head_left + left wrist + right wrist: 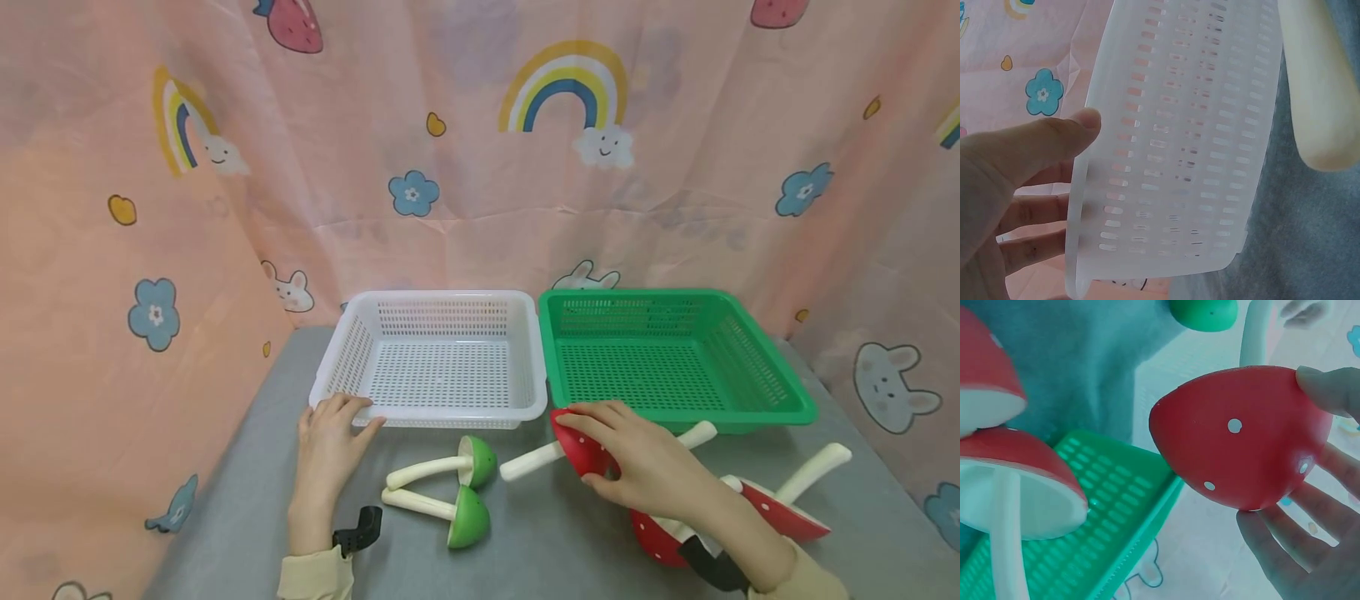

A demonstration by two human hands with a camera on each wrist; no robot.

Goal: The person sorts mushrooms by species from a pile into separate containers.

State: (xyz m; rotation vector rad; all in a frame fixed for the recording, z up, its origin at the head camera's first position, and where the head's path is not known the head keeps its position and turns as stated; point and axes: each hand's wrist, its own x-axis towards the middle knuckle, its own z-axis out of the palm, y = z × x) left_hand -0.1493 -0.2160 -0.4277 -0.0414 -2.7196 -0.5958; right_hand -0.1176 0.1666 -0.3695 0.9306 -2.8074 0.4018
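Observation:
My left hand (330,446) holds the near left corner of the white basket (442,417); in the left wrist view the thumb lies on the rim and the fingers pass behind it. With my right hand (648,462) I grip a red toy mushroom (581,450) by its white-dotted cap, stem pointing left, in front of the green basket (675,414). The cap (1235,437) fills the middle of the right wrist view. Between the hands lie two green toy mushrooms (482,461), stems toward the left hand.
More red toy mushrooms (787,512) lie at the right, partly hidden by the right hand and forearm. Both perforated baskets stand side by side at the back of the grey table (247,500). A pink patterned curtain (480,233) hangs behind and at the sides.

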